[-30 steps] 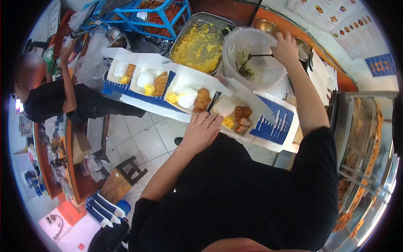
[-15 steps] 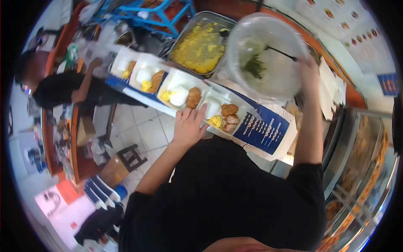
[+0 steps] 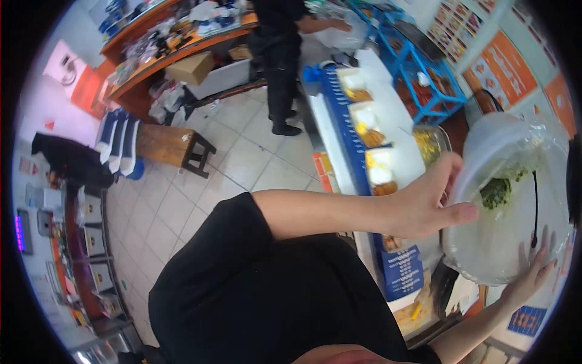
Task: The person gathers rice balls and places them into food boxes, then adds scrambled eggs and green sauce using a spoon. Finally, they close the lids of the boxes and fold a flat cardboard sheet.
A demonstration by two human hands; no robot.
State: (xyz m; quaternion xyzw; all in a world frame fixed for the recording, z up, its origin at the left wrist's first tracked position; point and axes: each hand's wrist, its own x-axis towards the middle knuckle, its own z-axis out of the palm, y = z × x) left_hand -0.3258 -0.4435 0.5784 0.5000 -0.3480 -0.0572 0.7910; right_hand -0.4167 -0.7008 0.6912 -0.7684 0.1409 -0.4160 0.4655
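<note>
A large translucent plastic tub (image 3: 515, 255), lined with clear film, is tilted up at the right. Shredded greens (image 3: 496, 193) lie inside it along with a black-handled utensil (image 3: 536, 209). My left hand (image 3: 427, 197) is at the near-left rim, thumb over the edge and fingers curled outside. Under the far lower side is my right hand (image 3: 533, 276), its fingers pressed to the wall. Below my left forearm runs a row of open meal boxes (image 3: 365, 121) with rice, yellow egg and browned meat; the forearm hides part of it.
Behind the boxes is a metal tray of yellow egg (image 3: 431, 142). A blue crate rack (image 3: 424, 79) stands along the wall side. A person in black (image 3: 282, 57) is at the counter's far end. A wooden bench (image 3: 160, 145) stands on the tiled floor (image 3: 236, 155).
My left hand has left the meal boxes and come to the tub. The tub is now raised and tipped. My right hand has moved off the utensil to the tub's underside. The view has turned.
</note>
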